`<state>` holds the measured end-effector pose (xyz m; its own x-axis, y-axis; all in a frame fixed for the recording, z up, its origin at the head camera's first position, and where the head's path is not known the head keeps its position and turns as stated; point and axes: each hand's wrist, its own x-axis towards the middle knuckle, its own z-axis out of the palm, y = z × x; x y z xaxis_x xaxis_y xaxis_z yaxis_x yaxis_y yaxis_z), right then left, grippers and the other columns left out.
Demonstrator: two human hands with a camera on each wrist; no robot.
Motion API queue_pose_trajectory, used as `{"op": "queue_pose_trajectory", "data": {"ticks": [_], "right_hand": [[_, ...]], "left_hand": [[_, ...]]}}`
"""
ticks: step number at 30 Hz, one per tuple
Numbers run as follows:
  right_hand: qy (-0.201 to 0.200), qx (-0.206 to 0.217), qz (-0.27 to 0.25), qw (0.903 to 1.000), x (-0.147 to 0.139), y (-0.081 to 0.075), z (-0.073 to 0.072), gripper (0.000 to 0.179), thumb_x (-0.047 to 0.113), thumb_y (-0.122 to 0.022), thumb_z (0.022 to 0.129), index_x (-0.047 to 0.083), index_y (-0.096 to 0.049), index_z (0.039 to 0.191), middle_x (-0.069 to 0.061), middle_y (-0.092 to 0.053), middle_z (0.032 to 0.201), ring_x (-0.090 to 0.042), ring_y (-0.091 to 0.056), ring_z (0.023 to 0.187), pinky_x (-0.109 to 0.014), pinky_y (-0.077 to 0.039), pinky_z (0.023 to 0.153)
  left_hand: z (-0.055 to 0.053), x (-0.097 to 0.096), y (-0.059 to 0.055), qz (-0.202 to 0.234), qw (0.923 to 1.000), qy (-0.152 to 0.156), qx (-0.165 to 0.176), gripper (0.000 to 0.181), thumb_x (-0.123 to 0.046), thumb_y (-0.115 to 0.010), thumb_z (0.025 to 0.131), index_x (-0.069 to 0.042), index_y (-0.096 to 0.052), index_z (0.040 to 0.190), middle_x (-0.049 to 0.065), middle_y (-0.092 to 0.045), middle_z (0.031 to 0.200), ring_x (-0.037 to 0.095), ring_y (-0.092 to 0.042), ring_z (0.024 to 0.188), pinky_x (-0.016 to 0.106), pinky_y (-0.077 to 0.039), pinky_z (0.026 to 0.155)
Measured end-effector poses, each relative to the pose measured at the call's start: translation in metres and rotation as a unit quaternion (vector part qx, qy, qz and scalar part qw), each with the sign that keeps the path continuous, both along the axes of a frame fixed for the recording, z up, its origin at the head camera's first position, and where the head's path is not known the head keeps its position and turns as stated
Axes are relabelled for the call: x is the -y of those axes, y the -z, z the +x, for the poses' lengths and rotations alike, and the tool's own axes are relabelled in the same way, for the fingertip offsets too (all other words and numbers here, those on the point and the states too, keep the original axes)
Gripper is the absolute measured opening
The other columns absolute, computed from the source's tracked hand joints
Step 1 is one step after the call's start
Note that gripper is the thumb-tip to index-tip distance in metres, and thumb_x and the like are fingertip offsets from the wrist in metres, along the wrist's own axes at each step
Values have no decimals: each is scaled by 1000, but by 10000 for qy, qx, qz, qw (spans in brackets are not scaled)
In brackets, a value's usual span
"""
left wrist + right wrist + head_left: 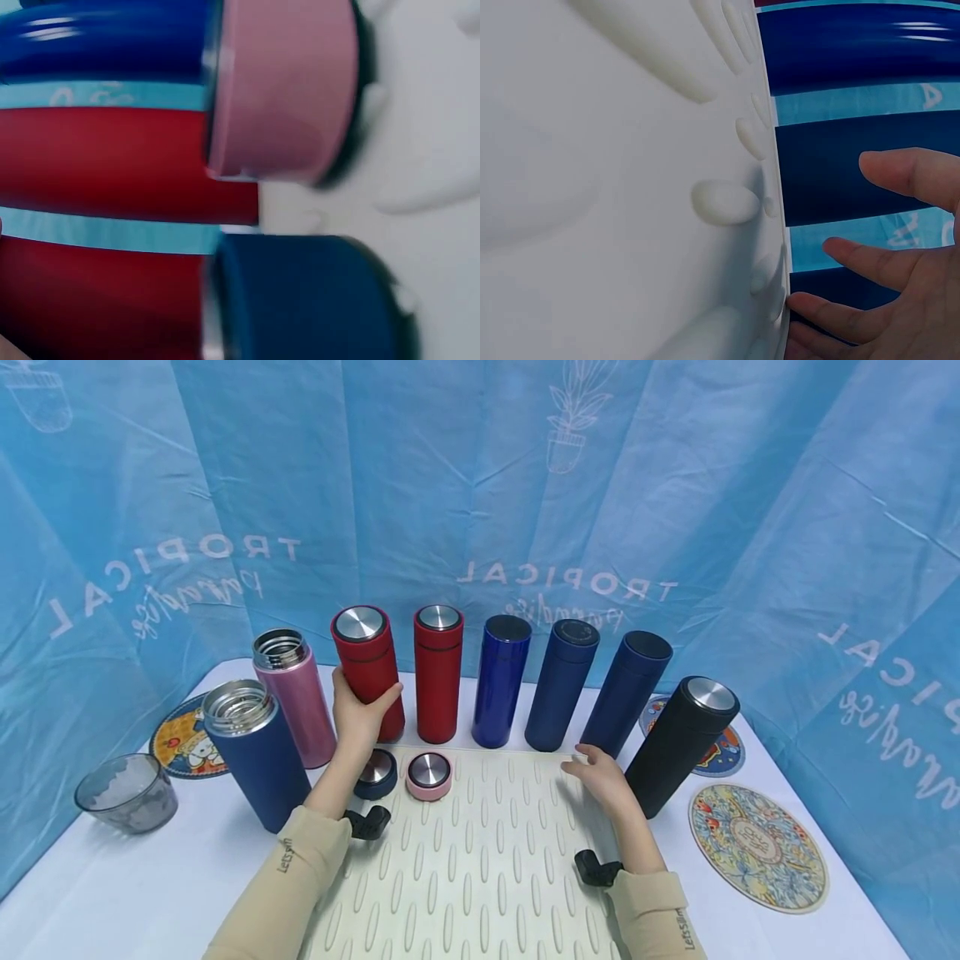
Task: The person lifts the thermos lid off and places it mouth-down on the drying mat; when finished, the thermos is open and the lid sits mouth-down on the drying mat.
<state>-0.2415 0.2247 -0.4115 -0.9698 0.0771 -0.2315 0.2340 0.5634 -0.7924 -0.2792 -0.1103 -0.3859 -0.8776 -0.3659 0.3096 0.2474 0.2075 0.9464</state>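
Observation:
In the head view my left hand (358,710) holds the left red thermos (369,664), thumb on its right side and fingers round its left. That thermos stands upright with its steel-topped lid on. A second red thermos (438,677) is just right of it. Below my left hand lie a navy lid (377,775) and a pink lid (430,777), both large in the left wrist view. My right hand (603,781) is held with fingers spread and nothing in them, nearest the rightmost navy thermos (628,693) and the black thermos (681,747). Whether its fingertips touch anything is unclear.
An uncapped pink thermos (300,706) and an uncapped navy thermos (258,760) stand left, beside a grey glass bowl (127,802). A glossy blue thermos (501,685) and another navy thermos (561,693) stand mid-row. A cream textured mat (465,877) lies in front; a round coaster (757,847) lies right.

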Motion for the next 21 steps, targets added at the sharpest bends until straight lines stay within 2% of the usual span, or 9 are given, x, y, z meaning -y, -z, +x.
{"op": "queue_pose_trajectory", "data": {"ticks": [4, 8, 14, 18, 21], "right_hand": [[-31, -26, 45, 10000, -1, 0, 0, 57, 22, -55, 88, -2, -37, 137, -32, -28, 142, -43, -29, 131, -55, -29, 103], [-33, -23, 61, 10000, -1, 0, -1, 58, 22, -55, 88, -2, -37, 137, -31, -28, 142, -43, -29, 131, -55, -29, 104], [-63, -31, 82, 9999, -1, 0, 0, 57, 23, -55, 88, -2, -37, 137, -31, -28, 142, -43, -29, 131, -55, -28, 104], [-61, -21, 72, 10000, -1, 0, 0, 57, 22, -55, 88, -1, -37, 137, -31, -27, 142, -43, -28, 131, -56, -28, 104], [-52, 14, 64, 10000, -1, 0, 0, 58, 23, -55, 88, -1, -37, 137, -31, -28, 142, -43, -28, 131, -56, -28, 104]], "left_hand": [[10, -3, -10, -14, 9994, 70, -339, 72, -17, -74, 78, -8, -30, 134, 11, -46, 128, 23, -44, 118, 47, -40, 97], [21, -6, -20, -130, 9984, 131, -537, 73, -15, -75, 76, -9, -31, 134, 9, -46, 129, 20, -43, 120, 47, -41, 96], [35, -6, -26, -211, 9970, 300, -687, 72, -11, -77, 74, -9, -36, 133, 8, -48, 128, 19, -43, 119, 49, -41, 96], [42, -4, -27, -544, 9950, 360, -758, 72, -10, -78, 72, -10, -38, 133, 8, -50, 127, 21, -45, 118, 49, -41, 96], [47, -3, -27, -983, 9916, 362, -763, 74, -10, -79, 70, -10, -40, 133, 10, -51, 126, 24, -46, 118, 51, -41, 95]]}}
